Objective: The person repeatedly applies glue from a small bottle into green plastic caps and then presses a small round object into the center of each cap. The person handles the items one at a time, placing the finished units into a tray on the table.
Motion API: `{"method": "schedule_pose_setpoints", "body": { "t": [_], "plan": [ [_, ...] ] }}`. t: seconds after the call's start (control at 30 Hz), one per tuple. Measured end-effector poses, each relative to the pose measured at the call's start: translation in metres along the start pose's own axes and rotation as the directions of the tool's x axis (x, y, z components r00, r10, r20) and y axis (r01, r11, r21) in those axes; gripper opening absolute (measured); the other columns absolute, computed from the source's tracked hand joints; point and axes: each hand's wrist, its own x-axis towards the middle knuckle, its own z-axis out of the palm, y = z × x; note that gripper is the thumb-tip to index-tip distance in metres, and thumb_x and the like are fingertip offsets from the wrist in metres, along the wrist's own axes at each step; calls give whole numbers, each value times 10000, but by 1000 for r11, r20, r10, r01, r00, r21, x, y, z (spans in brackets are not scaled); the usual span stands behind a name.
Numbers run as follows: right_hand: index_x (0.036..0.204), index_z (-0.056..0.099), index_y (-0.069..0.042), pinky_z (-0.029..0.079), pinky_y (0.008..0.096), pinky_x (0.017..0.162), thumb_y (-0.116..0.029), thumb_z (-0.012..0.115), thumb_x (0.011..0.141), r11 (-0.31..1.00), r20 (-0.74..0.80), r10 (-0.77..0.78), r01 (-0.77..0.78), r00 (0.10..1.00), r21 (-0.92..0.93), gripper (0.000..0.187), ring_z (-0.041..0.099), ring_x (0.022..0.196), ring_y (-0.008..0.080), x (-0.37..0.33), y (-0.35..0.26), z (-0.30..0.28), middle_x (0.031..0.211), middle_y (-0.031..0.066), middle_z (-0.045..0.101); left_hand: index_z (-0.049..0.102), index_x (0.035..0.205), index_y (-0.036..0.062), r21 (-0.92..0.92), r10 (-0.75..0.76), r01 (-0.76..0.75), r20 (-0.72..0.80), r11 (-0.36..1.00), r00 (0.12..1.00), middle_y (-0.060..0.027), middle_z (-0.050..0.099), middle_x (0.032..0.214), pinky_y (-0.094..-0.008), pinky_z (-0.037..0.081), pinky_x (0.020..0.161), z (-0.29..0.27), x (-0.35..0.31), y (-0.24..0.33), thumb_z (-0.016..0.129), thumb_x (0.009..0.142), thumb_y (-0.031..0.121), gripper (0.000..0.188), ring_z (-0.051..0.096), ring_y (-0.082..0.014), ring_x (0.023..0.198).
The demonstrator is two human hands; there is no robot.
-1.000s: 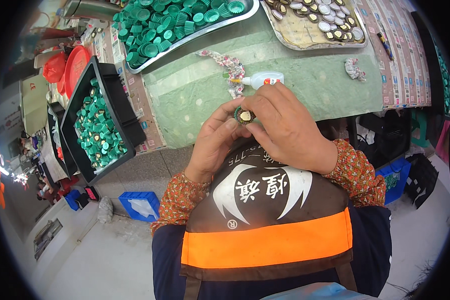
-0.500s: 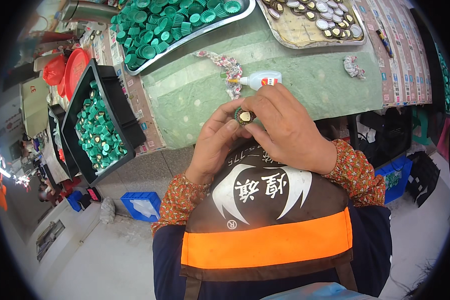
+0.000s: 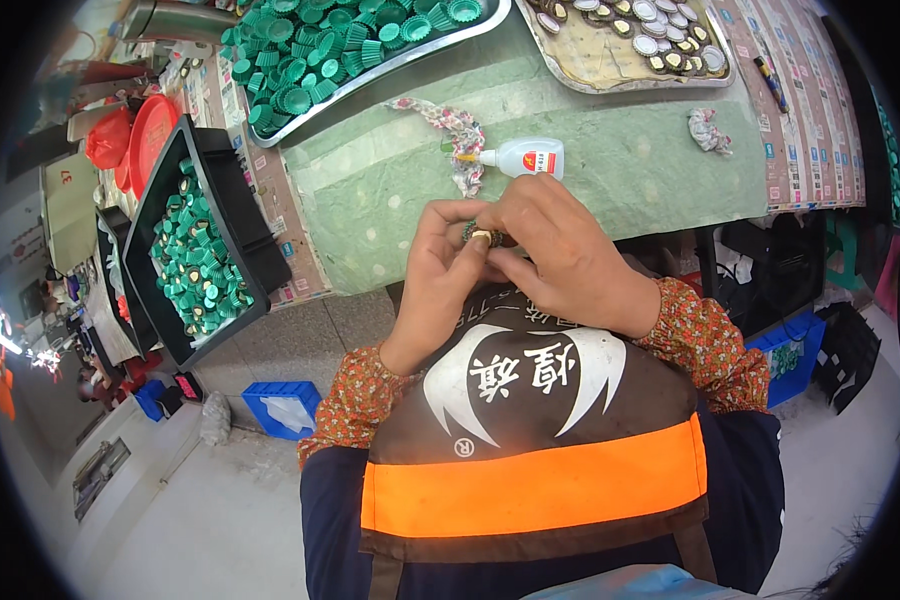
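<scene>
A small fluted cap, green and dark with a cream-coloured piece on its face, is held between my hands above the near table edge. My left hand is closed around it, the thumb pressed on its face. My right hand pinches at the cap's right side; its fingers cover part of it. Just beyond the right hand lies a white squeeze bottle on its side, its nozzle pointing left. The nozzle tip rests by a crumpled floral cloth strip.
A metal tray heaped with green fluted cups stands at the far left. Another tray holds dark and white caps. On the left, a black bin contains green pieces. A cloth wad and a dark pen-like stick lie right.
The cap has tilted and sits more hidden between my fingers. My left thumb has moved up over its face, and the right hand has shifted slightly left and down.
</scene>
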Motion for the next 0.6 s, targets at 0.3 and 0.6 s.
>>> {"method": "schedule_pose_setpoints", "body": {
  "t": [0.3, 0.6],
  "plan": [
    [1045, 634, -17, 432, 269, 625, -137, 738, 853, 914, 13, 313, -305, 950, 266, 249, 534, 758, 127, -6, 2, 4, 924, 50, 565, 382, 1261, 25, 34, 80, -79, -22, 996, 997, -150, 611, 1131, -265, 601, 778, 4, -2, 1, 476, 1020, 0, 260, 664, -130, 922],
    [1037, 646, -18, 415, 251, 608, -112, 719, 890, 813, 130, 421, -437, 898, 384, 189, 497, 714, 82, 1, -5, 6, 857, 18, 548, 464, 1221, 59, -20, 105, -108, -119, 994, 987, -116, 661, 1034, -247, 536, 622, -10, -2, -14, 507, 1028, 62, 197, 621, -109, 695]
  ]
}}
